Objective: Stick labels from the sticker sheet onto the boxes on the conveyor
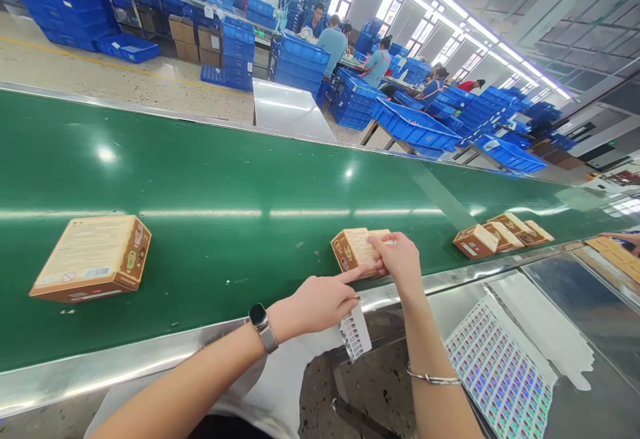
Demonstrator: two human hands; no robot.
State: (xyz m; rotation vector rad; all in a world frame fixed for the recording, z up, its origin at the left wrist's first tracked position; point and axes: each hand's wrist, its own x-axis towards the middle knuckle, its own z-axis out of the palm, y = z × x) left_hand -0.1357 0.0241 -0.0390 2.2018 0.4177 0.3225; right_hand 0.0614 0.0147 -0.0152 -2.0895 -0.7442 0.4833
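Observation:
My left hand (pixel 320 302), with a watch on its wrist, grips a small sheet of stickers (pixel 356 338) that hangs below the fingers. Its index finger reaches out to a brown and cream box (pixel 357 244) on the green conveyor belt (pixel 210 172). Over the right end of that box is my right hand (pixel 404 262), thumb and fingers pinched together close to my left fingertip. Whatever lies between those fingers is too small to make out. Part of what looks like a second box shows behind the right fingers.
A larger-looking carton (pixel 90 252) sits on the belt at left. Several similar boxes (pixel 477 240) stand to the right. A big sheet of shiny stickers (pixel 505 366) lies on the metal side table at lower right. Beyond the belt are stacked blue crates (pixel 305 59) and people (pixel 333 42) at tables.

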